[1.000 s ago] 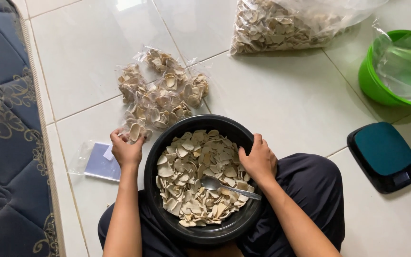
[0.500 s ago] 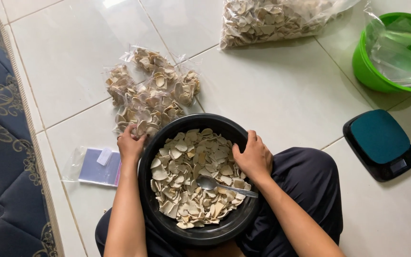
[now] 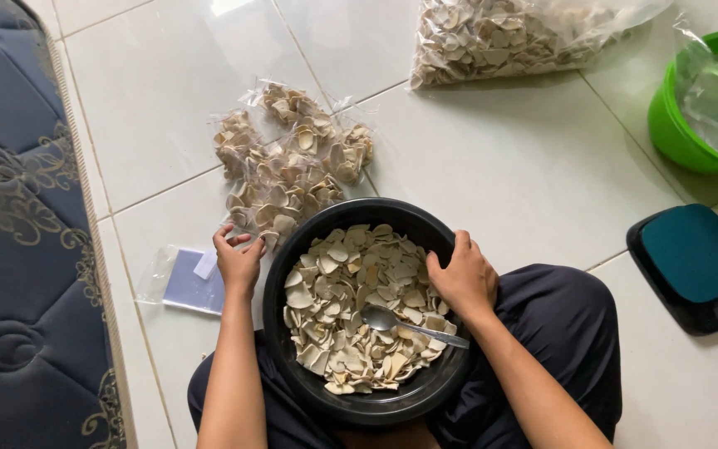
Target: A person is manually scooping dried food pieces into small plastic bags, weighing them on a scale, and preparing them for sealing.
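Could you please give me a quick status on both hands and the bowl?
Left hand open, at the small filled bags beside the bowl. Right hand gripping the black bowl rim. Bowl full of pale chips, spoon resting inside. Nothing obstructing.

Bright, sharp daylight (tile glare)
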